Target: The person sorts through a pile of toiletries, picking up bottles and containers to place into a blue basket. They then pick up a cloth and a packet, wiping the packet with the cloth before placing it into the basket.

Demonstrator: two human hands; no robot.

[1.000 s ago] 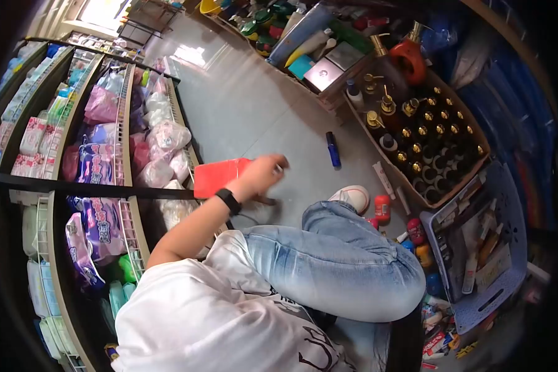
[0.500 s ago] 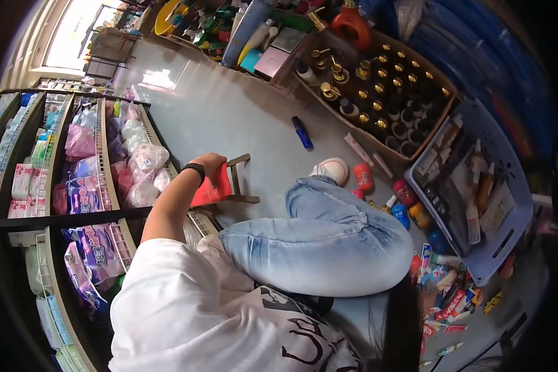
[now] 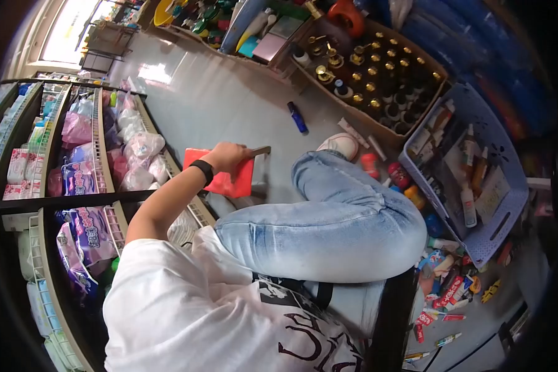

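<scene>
My left hand, with a black watch band on its wrist, is closed on the upper edge of a small red stool. The red panel of the stool faces me, and a brownish leg sticks out past my fingers. It stands beside the shelf rack, to the left of my bent leg in jeans. My fingers partly cover the panel. My right hand is out of view.
Shelves of bagged goods line the left. A blue bottle lies on the floor. At the right are a carton of pump bottles, a lilac basket and scattered small tubes and packets.
My left hand has shifted to the right and slightly up, carrying the red stool with it. The stool has turned, so more of its red panel shows.
</scene>
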